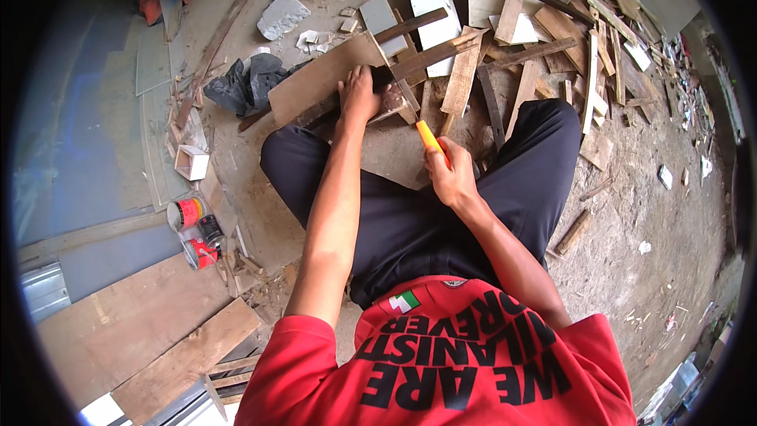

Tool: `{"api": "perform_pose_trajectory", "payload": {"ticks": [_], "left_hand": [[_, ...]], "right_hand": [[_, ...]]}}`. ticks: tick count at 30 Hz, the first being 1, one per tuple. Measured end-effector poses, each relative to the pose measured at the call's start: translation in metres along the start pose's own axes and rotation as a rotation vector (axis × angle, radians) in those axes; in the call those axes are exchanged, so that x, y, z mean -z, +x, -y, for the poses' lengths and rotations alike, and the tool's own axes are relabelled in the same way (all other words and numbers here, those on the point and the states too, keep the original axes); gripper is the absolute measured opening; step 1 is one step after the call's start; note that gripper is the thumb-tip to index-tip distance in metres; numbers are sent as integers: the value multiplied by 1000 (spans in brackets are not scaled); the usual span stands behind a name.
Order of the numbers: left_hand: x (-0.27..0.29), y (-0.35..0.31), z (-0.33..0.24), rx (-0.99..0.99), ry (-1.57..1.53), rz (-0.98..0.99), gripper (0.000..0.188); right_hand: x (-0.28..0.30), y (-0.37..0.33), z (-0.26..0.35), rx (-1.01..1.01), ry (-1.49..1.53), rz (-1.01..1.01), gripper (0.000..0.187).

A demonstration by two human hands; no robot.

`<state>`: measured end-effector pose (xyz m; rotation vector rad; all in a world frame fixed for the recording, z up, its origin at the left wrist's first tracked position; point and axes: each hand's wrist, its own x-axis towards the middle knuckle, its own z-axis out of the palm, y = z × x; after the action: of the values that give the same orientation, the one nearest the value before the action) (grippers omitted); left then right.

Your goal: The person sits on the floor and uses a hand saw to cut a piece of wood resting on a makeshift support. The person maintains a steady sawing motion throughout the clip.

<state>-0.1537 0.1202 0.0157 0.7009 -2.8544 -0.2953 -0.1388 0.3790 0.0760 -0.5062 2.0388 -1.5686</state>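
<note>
Left fingers [356,73]: laid over the right part of the panel, slightly bent; the underside is hidden, so how firmly they grip cannot be told.
Right fingers [435,162]: closed around the orange handle [426,136]; whatever lies beyond its far tip cannot be made out.
Panel [315,83]: brown, ahead of the left knee; the left hand [359,102] is on it, the right hand [453,177] is apart.
Panel axis: runs from near left to far right, tilted off the floor [646,213].
Handle axis: slants away from the body and leftward, across the panel's line, its tip toward the wood at the panel's right end; contact there cannot be told.
Bearing: from the right fingers, the panel lies ahead and left.
Dark plank [435,56]: extends to the right beyond the panel.
Left side: black bag [251,83] just beside the panel; white box [192,162] and cans [189,214] nearer the body.
Right side: scrap wood [527,79] strewn on the floor.
</note>
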Motion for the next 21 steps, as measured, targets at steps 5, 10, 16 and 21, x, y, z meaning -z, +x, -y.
{"api": "perform_pose_trajectory", "payload": {"ticks": [5, 10, 16, 21], "left_hand": [[4, -4, -8, 11, -18, -1, 53], [6, -7, -4, 24, -16, 11, 51], [2, -4, -3, -9, 45, -59, 54], [3, -5, -2, 8, 6, -39, 53]], "right_hand": [[0, 24, 10, 9, -37, -26, 36], [-2, 1, -10, -14, 55, -10, 33], [-8, 7, -4, -46, 108, -6, 30], [-6, 23, -3, -21, 140, 8, 29]]}}
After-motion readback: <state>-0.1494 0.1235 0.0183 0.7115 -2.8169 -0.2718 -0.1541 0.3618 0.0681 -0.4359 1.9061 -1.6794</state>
